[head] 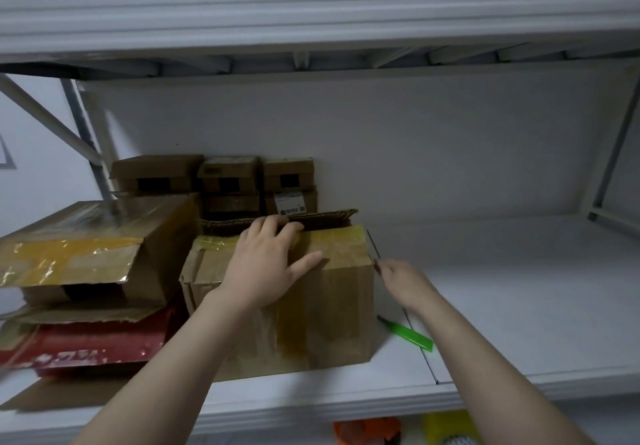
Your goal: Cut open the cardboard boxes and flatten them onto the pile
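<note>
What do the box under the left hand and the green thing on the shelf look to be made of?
Box: brown corrugated cardboard, with fluting visible along its raised flap and glossy yellowish tape over the seams. Green piece: probably plastic, smooth and uniformly bright.

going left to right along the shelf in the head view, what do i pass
taped box → box under the left hand → right hand pinching a thin blade → white shelf upright
</note>
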